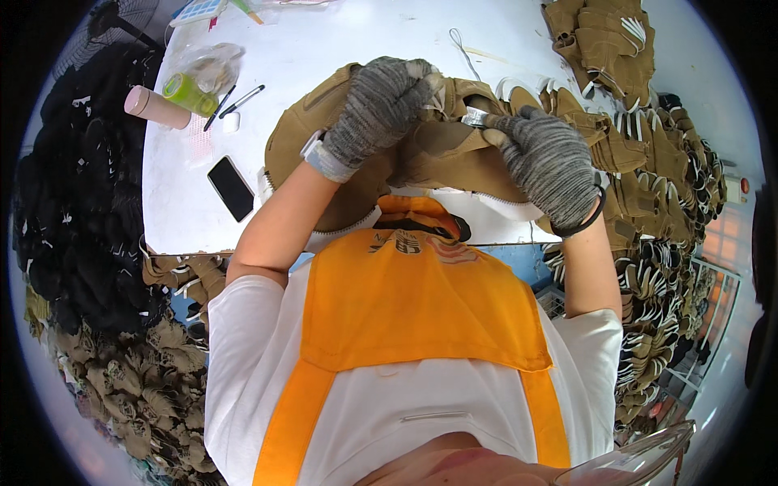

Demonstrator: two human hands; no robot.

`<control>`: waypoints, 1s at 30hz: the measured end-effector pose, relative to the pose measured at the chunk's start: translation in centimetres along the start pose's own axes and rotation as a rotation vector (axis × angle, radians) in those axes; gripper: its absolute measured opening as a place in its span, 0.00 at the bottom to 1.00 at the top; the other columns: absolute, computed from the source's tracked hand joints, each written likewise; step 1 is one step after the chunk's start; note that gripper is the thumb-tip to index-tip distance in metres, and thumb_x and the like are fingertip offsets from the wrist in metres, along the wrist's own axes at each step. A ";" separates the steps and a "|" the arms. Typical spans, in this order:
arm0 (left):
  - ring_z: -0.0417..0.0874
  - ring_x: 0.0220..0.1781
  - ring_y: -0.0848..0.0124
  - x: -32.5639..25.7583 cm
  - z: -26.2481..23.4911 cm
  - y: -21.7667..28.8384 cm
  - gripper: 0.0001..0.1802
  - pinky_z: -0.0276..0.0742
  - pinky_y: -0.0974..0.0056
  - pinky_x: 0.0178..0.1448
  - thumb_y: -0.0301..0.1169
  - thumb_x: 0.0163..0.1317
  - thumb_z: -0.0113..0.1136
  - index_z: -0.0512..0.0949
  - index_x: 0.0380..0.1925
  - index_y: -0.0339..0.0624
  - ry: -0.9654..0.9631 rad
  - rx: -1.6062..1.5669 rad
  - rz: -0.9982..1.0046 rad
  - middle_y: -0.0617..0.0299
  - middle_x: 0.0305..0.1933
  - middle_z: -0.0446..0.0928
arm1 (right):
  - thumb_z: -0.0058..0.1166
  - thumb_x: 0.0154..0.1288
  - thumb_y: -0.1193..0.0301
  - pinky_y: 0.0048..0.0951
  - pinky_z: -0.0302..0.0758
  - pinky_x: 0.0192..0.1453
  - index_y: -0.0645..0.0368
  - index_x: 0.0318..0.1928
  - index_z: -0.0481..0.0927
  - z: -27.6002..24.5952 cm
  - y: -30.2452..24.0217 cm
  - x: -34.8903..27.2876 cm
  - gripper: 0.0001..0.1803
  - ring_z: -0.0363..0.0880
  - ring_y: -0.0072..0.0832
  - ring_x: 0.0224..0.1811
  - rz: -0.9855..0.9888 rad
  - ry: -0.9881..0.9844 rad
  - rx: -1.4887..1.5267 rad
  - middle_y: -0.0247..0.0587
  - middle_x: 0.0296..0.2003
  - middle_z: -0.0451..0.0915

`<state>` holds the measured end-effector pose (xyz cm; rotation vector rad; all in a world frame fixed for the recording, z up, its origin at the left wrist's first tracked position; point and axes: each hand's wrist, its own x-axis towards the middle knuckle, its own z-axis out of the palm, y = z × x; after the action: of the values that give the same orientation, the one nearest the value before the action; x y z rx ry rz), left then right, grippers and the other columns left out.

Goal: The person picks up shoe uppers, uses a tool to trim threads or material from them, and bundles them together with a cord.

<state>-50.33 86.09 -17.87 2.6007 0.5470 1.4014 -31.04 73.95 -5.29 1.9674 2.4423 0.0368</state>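
Note:
Both hands wear grey knitted gloves with the fingertips bare. A brown suede piece with white-edged zipper teeth, resembling a boot upper, is spread between them over the near edge of the white table. My left hand is closed, its fingertips pinching the upper's far edge beside a pale strip. My right hand is closed too, thumb and fingers gripping the right part of the same upper. Near the right fingertips shows a small shiny silver-white piece; whether it is a label or a tool I cannot tell.
On the white table lie a phone, pens, a pink bottle and a green tape roll. Stacked brown uppers stand at right. Black pieces heap at left; more brown ones lie below.

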 end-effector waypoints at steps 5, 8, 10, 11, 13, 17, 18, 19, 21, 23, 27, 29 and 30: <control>0.80 0.39 0.59 0.7 -1.3 1.2 0.12 0.75 0.56 0.49 0.28 0.57 0.60 0.81 0.41 0.40 -0.089 0.014 -0.069 0.54 0.36 0.81 | 0.55 0.64 0.50 0.38 0.77 0.43 0.60 0.40 0.85 1.3 0.3 -1.5 0.23 0.82 0.40 0.38 0.216 0.108 0.334 0.49 0.33 0.82; 0.80 0.39 0.60 1.2 -1.7 2.1 0.11 0.75 0.57 0.49 0.28 0.59 0.60 0.82 0.42 0.40 -0.157 -0.066 -0.062 0.55 0.36 0.81 | 0.65 0.56 0.49 0.35 0.79 0.46 0.62 0.43 0.82 2.3 -0.2 -1.8 0.27 0.83 0.40 0.41 0.175 0.361 0.456 0.49 0.36 0.82; 0.80 0.40 0.60 1.7 -2.3 3.4 0.10 0.75 0.58 0.49 0.28 0.61 0.59 0.81 0.42 0.39 -0.242 -0.223 -0.155 0.55 0.37 0.81 | 0.68 0.53 0.51 0.34 0.79 0.47 0.64 0.45 0.80 4.1 -0.7 -1.3 0.30 0.83 0.39 0.41 0.246 0.585 0.619 0.48 0.36 0.81; 0.80 0.40 0.60 2.0 -2.6 3.9 0.10 0.75 0.58 0.48 0.28 0.62 0.59 0.81 0.42 0.38 -0.267 -0.352 -0.238 0.54 0.37 0.81 | 0.72 0.50 0.56 0.34 0.79 0.49 0.65 0.50 0.75 3.7 -0.5 -0.8 0.33 0.82 0.39 0.41 0.259 0.606 0.517 0.47 0.37 0.80; 0.79 0.39 0.60 2.7 -2.7 4.2 0.09 0.75 0.62 0.46 0.30 0.66 0.58 0.81 0.42 0.37 -0.280 -0.468 -0.241 0.54 0.36 0.81 | 0.70 0.52 0.60 0.35 0.79 0.49 0.65 0.51 0.75 4.3 0.3 0.2 0.31 0.82 0.39 0.41 0.248 0.508 0.602 0.47 0.36 0.80; 0.78 0.38 0.63 2.3 -2.0 4.5 0.10 0.74 0.63 0.45 0.31 0.67 0.58 0.81 0.42 0.37 -0.359 -0.326 -0.179 0.56 0.35 0.79 | 0.59 0.60 0.68 0.38 0.79 0.47 0.61 0.53 0.74 5.1 0.2 0.8 0.21 0.82 0.43 0.41 0.221 0.348 0.581 0.50 0.38 0.81; 0.77 0.38 0.64 2.8 -2.2 5.1 0.10 0.74 0.63 0.45 0.32 0.67 0.58 0.81 0.42 0.37 -0.420 -0.387 -0.273 0.56 0.35 0.79 | 0.57 0.61 0.68 0.38 0.79 0.46 0.60 0.53 0.75 5.0 0.2 0.9 0.20 0.82 0.43 0.41 0.248 0.290 0.626 0.51 0.38 0.81; 0.77 0.38 0.65 3.1 -2.4 5.7 0.10 0.73 0.63 0.46 0.33 0.68 0.57 0.80 0.41 0.37 -0.480 -0.443 -0.372 0.57 0.35 0.78 | 0.55 0.62 0.68 0.39 0.79 0.46 0.59 0.54 0.75 5.0 0.3 0.9 0.19 0.82 0.44 0.41 0.269 0.229 0.673 0.52 0.38 0.82; 0.76 0.39 0.66 3.2 -2.4 6.0 0.10 0.72 0.64 0.47 0.33 0.68 0.56 0.79 0.40 0.37 -0.463 -0.554 -0.418 0.58 0.36 0.77 | 0.55 0.63 0.68 0.39 0.79 0.45 0.59 0.52 0.77 5.2 0.8 0.8 0.18 0.82 0.44 0.40 0.294 0.271 0.594 0.52 0.38 0.82; 0.75 0.41 0.66 3.5 -3.1 6.0 0.10 0.71 0.64 0.48 0.33 0.69 0.56 0.77 0.38 0.36 -0.482 -0.611 -0.491 0.58 0.37 0.76 | 0.55 0.62 0.67 0.38 0.79 0.45 0.60 0.49 0.80 5.0 1.7 0.5 0.16 0.82 0.44 0.39 0.336 0.280 0.565 0.52 0.37 0.83; 0.76 0.38 0.63 3.7 -6.4 5.6 0.08 0.72 0.60 0.45 0.31 0.67 0.55 0.78 0.40 0.38 -0.509 -0.402 -0.372 0.56 0.34 0.75 | 0.56 0.62 0.67 0.37 0.79 0.45 0.58 0.48 0.81 7.0 3.7 -1.0 0.15 0.83 0.43 0.39 0.316 0.412 0.526 0.49 0.38 0.83; 0.77 0.43 0.64 2.3 -8.8 5.0 0.12 0.73 0.60 0.50 0.34 0.69 0.54 0.75 0.46 0.39 -0.277 -0.464 -0.611 0.55 0.40 0.74 | 0.57 0.62 0.67 0.36 0.79 0.46 0.57 0.49 0.81 6.6 4.1 -2.0 0.15 0.83 0.42 0.41 0.307 0.420 0.593 0.49 0.39 0.83; 0.77 0.50 0.66 0.9 -10.4 4.0 0.17 0.74 0.62 0.57 0.37 0.70 0.52 0.72 0.52 0.38 -0.041 -0.631 -0.949 0.56 0.48 0.74 | 0.57 0.62 0.67 0.36 0.79 0.47 0.57 0.49 0.81 6.8 4.7 -2.6 0.15 0.83 0.42 0.42 0.310 0.421 0.623 0.49 0.39 0.83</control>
<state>-57.47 82.23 -10.23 1.5142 0.9567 0.9517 -25.74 72.54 -12.05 2.8463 2.5688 -0.3967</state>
